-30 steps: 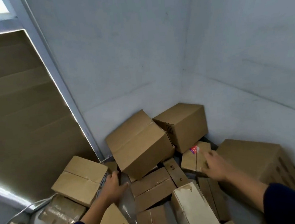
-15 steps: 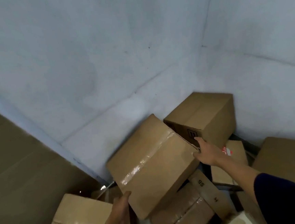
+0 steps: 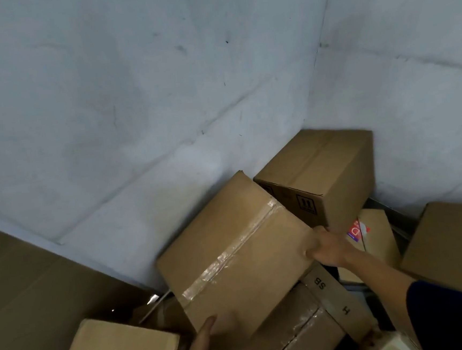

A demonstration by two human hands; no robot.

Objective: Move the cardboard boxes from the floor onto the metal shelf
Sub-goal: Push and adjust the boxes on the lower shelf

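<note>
Since a second ago both hands have been shifted from the smaller boxes onto the large tape-sealed brown cardboard box (image 3: pixel 240 260), now tilted atop the floor pile at centre; a lift is judged begun. The right hand (image 3: pixel 329 247) is clamped on its corner at 3 o'clock, fingers curled over the edge. The left hand (image 3: pixel 201 347) is pressed flat at 6 o'clock, fingers straight. A second brown carton (image 3: pixel 324 172) is wedged in the corner at 1 o'clock. No metal shelf is visible
</note>
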